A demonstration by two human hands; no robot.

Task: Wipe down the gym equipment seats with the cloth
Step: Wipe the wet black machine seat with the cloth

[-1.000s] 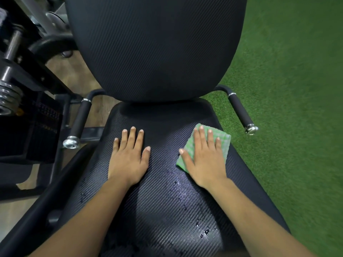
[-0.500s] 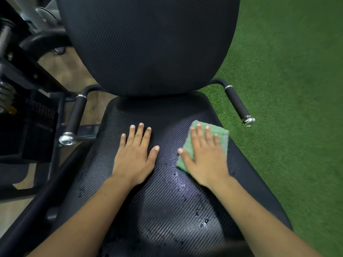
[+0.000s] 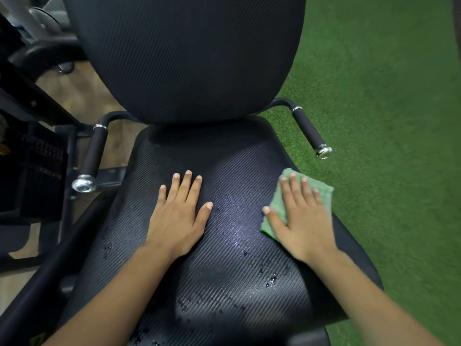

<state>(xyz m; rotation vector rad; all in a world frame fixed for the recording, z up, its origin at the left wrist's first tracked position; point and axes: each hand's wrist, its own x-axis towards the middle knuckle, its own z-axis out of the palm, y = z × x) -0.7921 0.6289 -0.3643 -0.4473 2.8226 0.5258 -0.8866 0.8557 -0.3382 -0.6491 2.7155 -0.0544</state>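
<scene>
Sliding the cloth further right than a moment ago, out to the right edge of the seat. Keeping the left hand in much the same spot near the middle.

Starting at the left: passing the dark machine frame and the left handle, both just beside the seat, so leaving little room for a wide swing on that side.

Resting the left hand flat on the seat, fingers straight and spread, holding nothing. Probably leaning there to keep steady while wiping.

Leaving water drops on the front part of the seat, between the two arms, so likely needing more wiping there.

Pressing the right hand flat on the green cloth, fingers straight and lying on top, not curled round it. Likely pushing down to rub the wet off. Keeping the cloth at the seat's right edge, with one corner seeming to poke just past it over the green turf.

Watching that edge: pushing further right and maybe sliding the cloth off. Having lots of open seat back toward the middle and the front. Staying clear of the right handle behind the cloth and the backrest rising at the far end.
</scene>
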